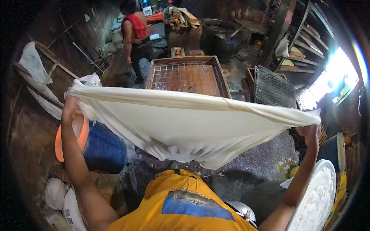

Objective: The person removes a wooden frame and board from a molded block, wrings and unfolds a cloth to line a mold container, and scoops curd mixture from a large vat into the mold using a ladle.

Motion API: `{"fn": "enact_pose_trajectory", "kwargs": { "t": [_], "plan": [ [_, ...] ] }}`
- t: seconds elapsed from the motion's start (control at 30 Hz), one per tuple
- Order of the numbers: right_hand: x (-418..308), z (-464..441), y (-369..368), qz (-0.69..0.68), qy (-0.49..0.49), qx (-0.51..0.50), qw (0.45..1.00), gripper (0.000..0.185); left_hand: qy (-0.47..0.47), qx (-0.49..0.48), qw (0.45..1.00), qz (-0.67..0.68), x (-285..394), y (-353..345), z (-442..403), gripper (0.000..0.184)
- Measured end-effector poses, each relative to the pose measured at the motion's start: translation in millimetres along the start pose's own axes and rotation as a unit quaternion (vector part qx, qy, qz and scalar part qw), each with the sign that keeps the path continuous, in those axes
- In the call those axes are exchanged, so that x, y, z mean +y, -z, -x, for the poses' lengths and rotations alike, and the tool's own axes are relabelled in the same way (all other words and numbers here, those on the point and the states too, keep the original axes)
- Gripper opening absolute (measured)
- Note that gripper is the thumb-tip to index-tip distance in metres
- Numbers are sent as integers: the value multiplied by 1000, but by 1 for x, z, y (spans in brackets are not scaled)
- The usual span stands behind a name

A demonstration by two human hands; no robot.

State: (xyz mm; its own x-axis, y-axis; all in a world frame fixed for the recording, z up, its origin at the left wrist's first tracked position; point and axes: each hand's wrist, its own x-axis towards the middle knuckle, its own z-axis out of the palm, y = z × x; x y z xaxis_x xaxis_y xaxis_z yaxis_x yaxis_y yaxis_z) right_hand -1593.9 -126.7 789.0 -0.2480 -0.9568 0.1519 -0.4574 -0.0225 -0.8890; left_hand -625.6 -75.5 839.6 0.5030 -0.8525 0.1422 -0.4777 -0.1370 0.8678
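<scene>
A large cream-white cloth [185, 119] is stretched wide in front of me, its upper edge folded into a thick band. My left hand [70, 107] grips the cloth's left corner, with the fingers closed around it. At the other end, my right hand [310, 133] is closed on the right corner. The cloth sags in the middle and its lower part hangs in bunched folds above the floor. Beyond it stands a shallow wooden frame box [227, 82] with a wire grid inside, its near side partly hidden by the cloth.
Below my left arm is a blue barrel [104, 148] beside an orange-rimmed basin [58, 142]. A round tub [330, 165] of white material stands at right. A woven-textured panel [273, 86] leans farther back. Another person [135, 30] with a red cloth stands far left.
</scene>
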Motion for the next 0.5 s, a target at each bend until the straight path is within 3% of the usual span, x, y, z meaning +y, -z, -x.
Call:
{"fn": "enact_pose_trajectory", "kwargs": {
  "t": [0.07, 0.1, 0.13, 0.2, 0.27, 0.3, 0.4, 0.5],
  "plan": [
    [-25, -22, 0, -4, 33, 19, 999, 38, 89, -80, 964, 239, 37, -1, 11, 51],
    [-41, -33, 1, -7, 49, 27, 998, 38, 38, -80, 958, 271, 51, -3, 12, 64],
    [-57, -46, 1, -9, 67, 34, 997, 39, 55, -13, 920, 388, 74, -7, 12, 59],
    [-93, -69, -1, -17, 103, 42, 994, 40, -84, -154, 873, 455, 76, 26, -10, 51],
    [-129, -92, -4, -23, 136, 49, 989, 41, -64, 87, 870, 481, 136, 25, -7, 46],
    [-148, -104, -6, -26, 153, 54, 986, 41, -92, 127, 871, 465, 165, 27, -8, 47],
    [-198, -133, -12, -36, 192, 59, 979, 43, -253, 133, 889, 357, 182, 99, -67, 47],
    [-240, -163, -25, -47, 221, 59, 972, 45, -280, 170, 883, 336, 204, 103, -103, 46]
  ]
}}
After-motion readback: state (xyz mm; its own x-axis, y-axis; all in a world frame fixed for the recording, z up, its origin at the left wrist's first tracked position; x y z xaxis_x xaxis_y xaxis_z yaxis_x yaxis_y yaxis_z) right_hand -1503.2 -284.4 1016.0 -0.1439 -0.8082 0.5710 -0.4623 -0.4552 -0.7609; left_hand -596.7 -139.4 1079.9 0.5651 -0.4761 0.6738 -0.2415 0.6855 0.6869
